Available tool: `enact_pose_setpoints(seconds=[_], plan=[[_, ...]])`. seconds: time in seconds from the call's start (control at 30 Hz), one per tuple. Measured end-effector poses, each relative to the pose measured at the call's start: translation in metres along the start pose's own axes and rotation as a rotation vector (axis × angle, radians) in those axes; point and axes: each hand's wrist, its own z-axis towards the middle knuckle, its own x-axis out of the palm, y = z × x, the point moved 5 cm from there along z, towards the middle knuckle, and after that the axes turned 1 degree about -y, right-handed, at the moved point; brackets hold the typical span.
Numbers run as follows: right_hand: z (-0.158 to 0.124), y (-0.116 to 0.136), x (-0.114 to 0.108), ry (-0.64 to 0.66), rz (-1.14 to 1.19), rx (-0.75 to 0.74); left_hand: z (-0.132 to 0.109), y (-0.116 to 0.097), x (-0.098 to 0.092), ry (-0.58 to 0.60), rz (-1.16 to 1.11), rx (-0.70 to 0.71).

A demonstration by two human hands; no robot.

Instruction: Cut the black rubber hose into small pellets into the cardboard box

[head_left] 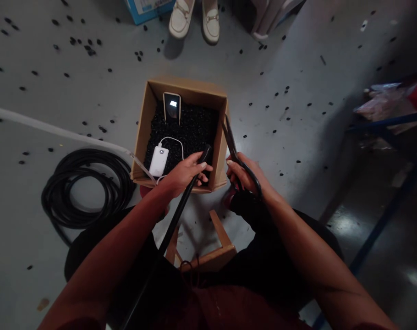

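My left hand (189, 173) is closed around a black ribbed hose (176, 217) near its upper end, over the near side of a cardboard box (222, 169). The hose runs down across my lap. To the right of the box, my right hand (244, 174) grips black-handled scissors (231, 137), their blades pointing up and slightly apart beside the box's right wall. Many small black pieces (198, 121) fill the box. On them lie a white power bank (159, 160) with a white cable and, leaning at the back, a phone (172, 107).
A coil of black hose (88, 188) lies on the floor at left. A wooden stool (208, 259) shows between my legs. White shoes (181, 20), a blue box (148, 10) and a plastic stool (263, 18) stand beyond. A blue metal frame (387, 224) is at right; black bits dot the floor.
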Motion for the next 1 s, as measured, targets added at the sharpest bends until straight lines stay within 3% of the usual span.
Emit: enact_pose_setpoints(seconds=[0.1,0.3,0.43,0.57,1.0], plan=[[0.001,0.000,0.000,-0.002,0.059,-0.003,-0.001,0.000,0.000,-0.013,-0.025,0.017],[0.004,-0.005,0.005,0.008,-0.047,-0.099,-0.002,-0.007,0.000,-0.100,0.076,-0.020],[0.001,-0.006,0.013,0.087,-0.043,-0.074,0.001,-0.007,-0.006,-0.186,0.194,0.101],[-0.003,-0.003,0.020,0.171,-0.107,-0.065,0.004,-0.002,-0.008,-0.176,0.262,0.196],[-0.007,0.001,0.023,0.251,-0.193,-0.054,0.003,-0.004,-0.006,-0.131,0.410,0.204]])
